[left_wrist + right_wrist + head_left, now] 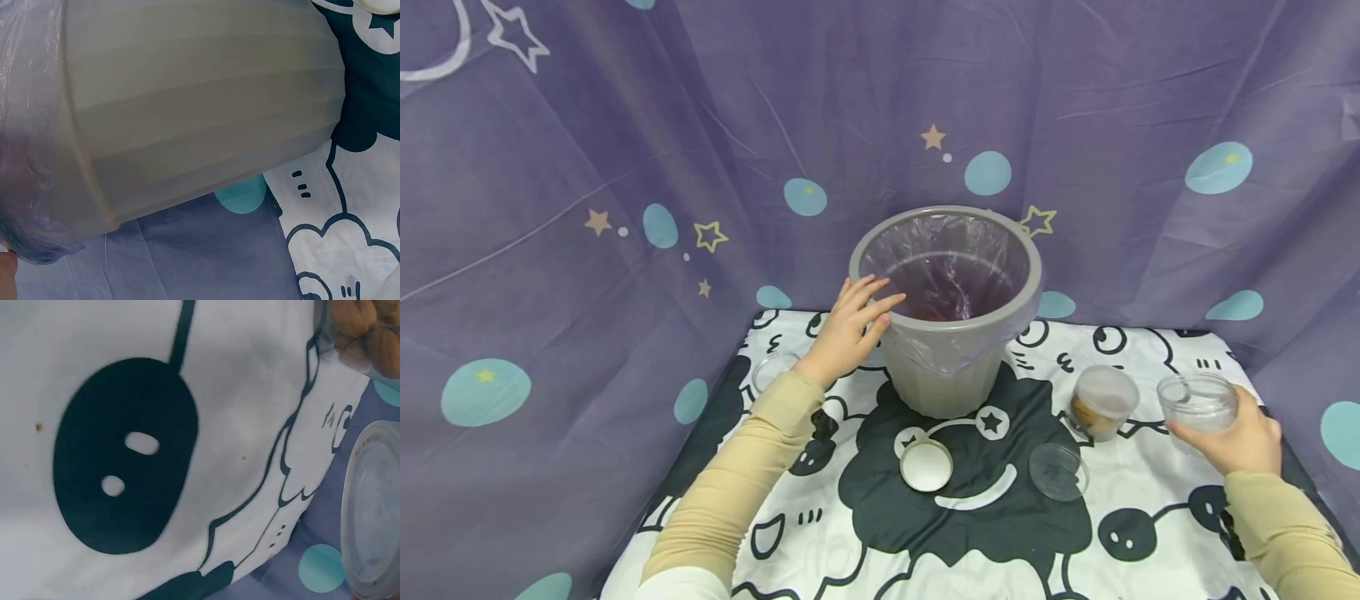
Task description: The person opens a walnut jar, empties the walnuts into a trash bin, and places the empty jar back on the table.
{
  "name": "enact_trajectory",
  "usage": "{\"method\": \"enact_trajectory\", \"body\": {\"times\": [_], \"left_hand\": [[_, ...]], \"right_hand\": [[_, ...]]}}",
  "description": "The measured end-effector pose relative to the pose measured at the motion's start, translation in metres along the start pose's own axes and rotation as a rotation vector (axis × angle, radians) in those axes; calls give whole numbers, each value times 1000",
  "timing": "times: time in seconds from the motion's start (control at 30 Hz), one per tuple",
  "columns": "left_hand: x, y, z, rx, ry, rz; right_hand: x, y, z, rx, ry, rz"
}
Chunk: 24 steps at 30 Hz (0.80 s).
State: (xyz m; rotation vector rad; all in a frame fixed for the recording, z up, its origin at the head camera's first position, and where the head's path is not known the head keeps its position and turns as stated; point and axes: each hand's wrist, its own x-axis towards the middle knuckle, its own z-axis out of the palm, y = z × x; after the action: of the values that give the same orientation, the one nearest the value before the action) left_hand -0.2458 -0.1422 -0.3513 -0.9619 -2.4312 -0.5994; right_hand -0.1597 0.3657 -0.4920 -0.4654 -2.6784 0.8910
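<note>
A grey trash bin (943, 387) with a clear plastic liner stands upright at the back middle; something reddish lies low inside it. My left hand (842, 337) is at the bin's left rim, its fingers spread and extended over the edge, holding nothing. The left wrist view is filled by the bin's ribbed side (200, 94). At the right, my right hand (1243, 433) grips a clear plastic jar (1195, 400) that looks empty, its round end (375, 512) showing in the right wrist view. Left of it stands a second jar (1103, 404) holding walnuts (382, 347).
A clear round lid (1058, 472) lies in front of the walnut jar. In front of the bin lies a white lid with a gold rim (926, 465). Another clear round item (769, 372) is partly behind my left forearm. A purple curtain (880, 108) hangs behind the printed cloth (820, 533).
</note>
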Motion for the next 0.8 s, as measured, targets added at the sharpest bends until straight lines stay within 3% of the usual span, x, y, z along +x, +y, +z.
{"method": "enact_trajectory", "body": {"times": [0.17, 0.43, 0.8], "left_hand": [[0, -1, 0, -8, -8, -6], [0, 2, -1, -9, -10, 3], [0, 3, -2, -8, -9, -8]], "right_hand": [[0, 4, 4, -18, -24, 56], [-5, 13, 12, -23, -73, 76], [-7, 24, 20, 66, -5, 138]]}}
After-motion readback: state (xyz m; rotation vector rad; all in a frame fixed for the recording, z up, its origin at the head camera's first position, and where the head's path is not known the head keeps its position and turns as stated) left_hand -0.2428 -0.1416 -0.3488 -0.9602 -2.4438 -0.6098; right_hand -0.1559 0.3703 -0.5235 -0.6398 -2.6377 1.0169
